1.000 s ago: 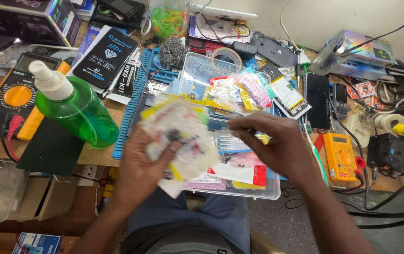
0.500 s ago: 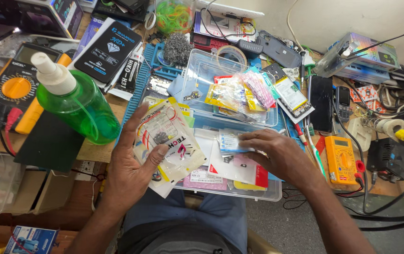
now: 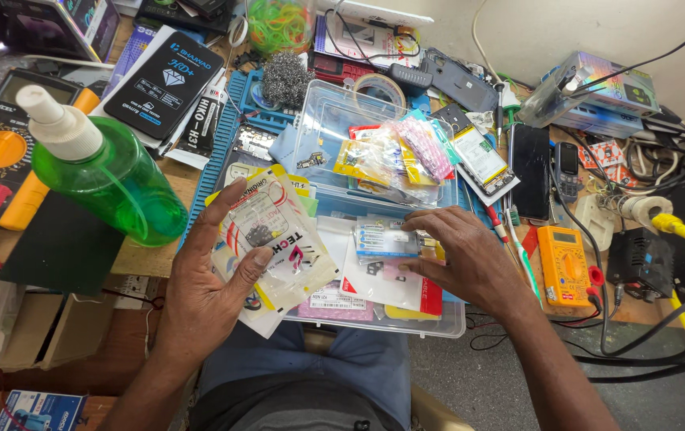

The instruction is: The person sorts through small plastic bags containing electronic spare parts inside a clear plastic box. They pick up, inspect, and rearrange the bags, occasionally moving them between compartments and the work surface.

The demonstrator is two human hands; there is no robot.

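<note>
Left hand (image 3: 213,279) grips stack of plastic packets (image 3: 275,239) (thumb on top); right hand (image 3: 462,259) open, fingers pressing small packets (image 3: 382,243) in clear tray (image 3: 438,323).

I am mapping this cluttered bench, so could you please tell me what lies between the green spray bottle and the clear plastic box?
In the head view, a blue ribbed work mat lies between the green spray bottle and the clear plastic box.

Wooden bench (image 3: 151,259), worn brown top, front edge bare in places; blue work mat (image 3: 223,136) lies across its middle. Pale plastered wall (image 3: 598,28) behind, scuffed, evenly lit. Grey concrete floor (image 3: 478,383) below right, black cables trailing over it. Cardboard boxes (image 3: 31,319) beneath bench, left.
</note>
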